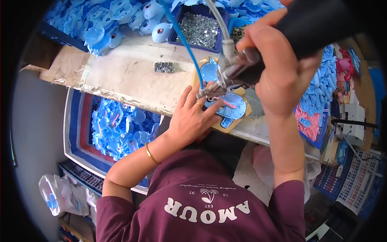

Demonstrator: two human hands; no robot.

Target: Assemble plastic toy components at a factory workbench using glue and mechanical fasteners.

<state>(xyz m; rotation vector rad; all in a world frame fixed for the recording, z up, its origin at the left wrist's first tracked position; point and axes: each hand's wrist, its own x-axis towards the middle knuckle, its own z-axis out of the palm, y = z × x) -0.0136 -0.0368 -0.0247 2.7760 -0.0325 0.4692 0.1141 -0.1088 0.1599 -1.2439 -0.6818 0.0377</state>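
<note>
My right hand [280,68] is wrapped round a black power screwdriver [312,28], held slanting across the upper right. Its metal nose [217,82] points down to the left, at the work beside my left fingers. A thin blue tube and a pale hose run up from it. My left hand [191,115] lies with spread fingers at the near left of a tan holding block [247,97]. Light blue plastic shell pieces [237,105] sit in the block, one with a pink strip [229,103] across it. The screwdriver's tip and my left fingertips partly hide the pieces.
A dark blue tray of small metal screws [198,30] stands behind the block, with a small screw pile [163,67] on the bench [133,76]. Heaps of blue shells [121,16] lie behind and at right. Below left stands a lined bin of blue parts [117,129]; pink strips [308,125] lie right.
</note>
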